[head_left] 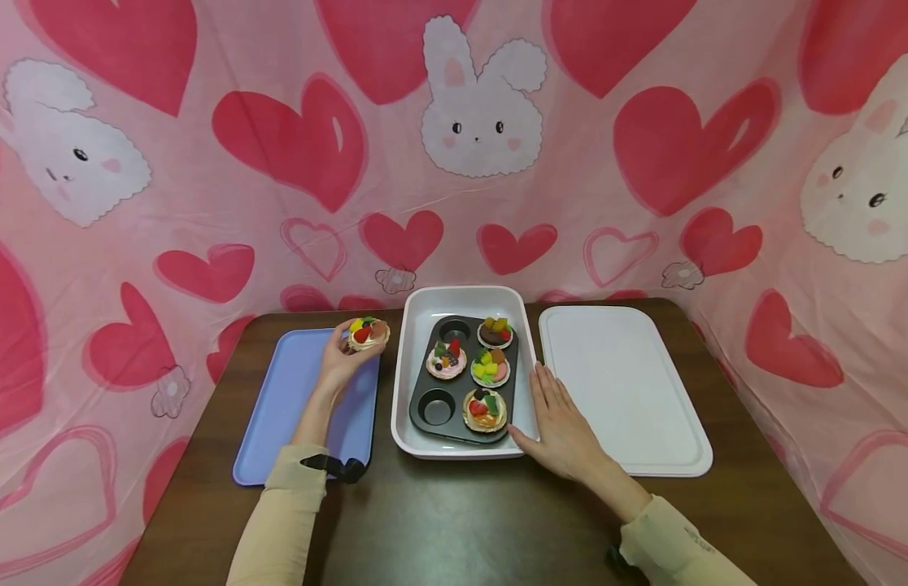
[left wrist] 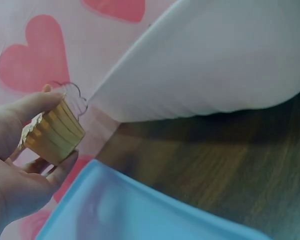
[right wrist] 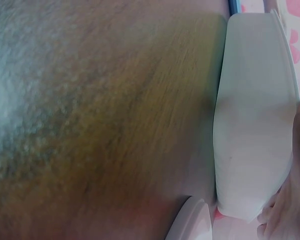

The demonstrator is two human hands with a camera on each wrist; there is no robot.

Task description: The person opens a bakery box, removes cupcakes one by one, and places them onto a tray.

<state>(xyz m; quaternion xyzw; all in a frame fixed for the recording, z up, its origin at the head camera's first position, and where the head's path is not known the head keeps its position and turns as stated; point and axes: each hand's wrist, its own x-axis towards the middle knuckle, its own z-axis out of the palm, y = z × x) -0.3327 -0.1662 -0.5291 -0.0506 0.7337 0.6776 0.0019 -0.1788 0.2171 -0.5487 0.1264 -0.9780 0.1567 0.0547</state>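
Pinching: L hand (head_left: 340,358) had held cupcake (head_left: 368,335) betw. thumb & fingers, near far R corner of blue tray (head_left: 289,407), approx. 1 o'clock from tray ctr. & 10 o'clock from ctr. of white bin (head_left: 404,374). Gold wrapper (left wrist: 57,132) showed tilted in L wrist view, thumb on upper side, fingertips below; tray edge lay at 6, bin wall at approx. 2. Topping: red, yellow & brown pcs. on cream.

R hand (head_left: 564,431) at bin's 4 o'clock: fingers straight & pressed together, pointing approx. 11, thumb spread off toward 10; hand lay along bin's R side, fingertips at rim. R wrist view caught only part of hand, at 3, by bin rim.

Dark muffin pan (head_left: 455,387) sat inside bin. From pan ctr.: choc. tart (head_left: 494,334) at 1, yellow-green tart (head_left: 491,369) at 2, fruit tart (head_left: 485,411) at 5, pink tart (head_left: 447,360) at 10, each in own well. Dark round wells showed near 12 & 8.

White tray (head_left: 630,391) at 3 from bin, just beside it. All on brown wood table (head_left: 454,521). Pink cloth (head_left: 403,146) w/ hearts & rabbits hung beyond, 12 o'clock. Sleeves (head_left: 278,513) pale beige; black strap (head_left: 333,466) at L wrist.
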